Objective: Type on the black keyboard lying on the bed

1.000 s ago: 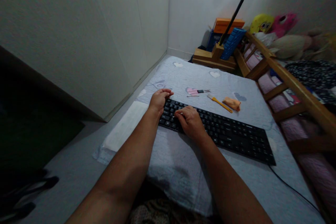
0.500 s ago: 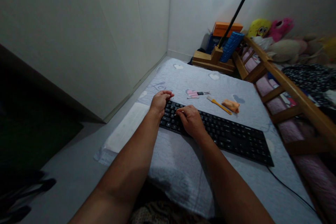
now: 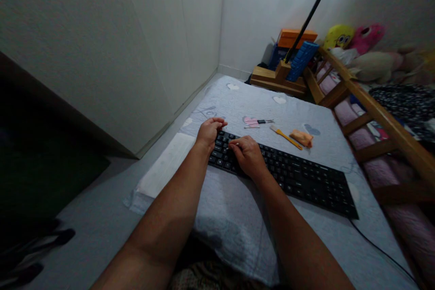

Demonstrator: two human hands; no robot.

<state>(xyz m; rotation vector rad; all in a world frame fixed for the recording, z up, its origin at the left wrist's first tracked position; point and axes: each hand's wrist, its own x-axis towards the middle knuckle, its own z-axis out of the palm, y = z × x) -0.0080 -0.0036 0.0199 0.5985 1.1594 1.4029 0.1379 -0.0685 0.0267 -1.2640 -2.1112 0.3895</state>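
Observation:
A black keyboard [image 3: 306,181] lies slanted on the cloth-covered surface, its cable running off to the lower right. At its left end rests my left hand [image 3: 209,132], fingers curled together over the top corner; whatever they may hold is hidden. My right hand [image 3: 247,152] is over the left part of the keys, thumb and index finger pinched on a small, thin, pale item, too small to identify. Beyond the keyboard lie a tool with a dark handle [image 3: 261,121], a yellow-handled brush [image 3: 288,138] and a folded orange cloth [image 3: 302,138].
A white flat pad [image 3: 166,163] lies left of the keyboard. A pale cabinet [image 3: 136,54] stands at the left. Along the right runs a wooden bed rail [image 3: 377,106] with plush toys behind it. A wooden stand [image 3: 278,77] holds a dark pole at the back.
The whole view has shifted slightly, so things appear a little further right. Both hands keep nearly the same places at the keyboard.

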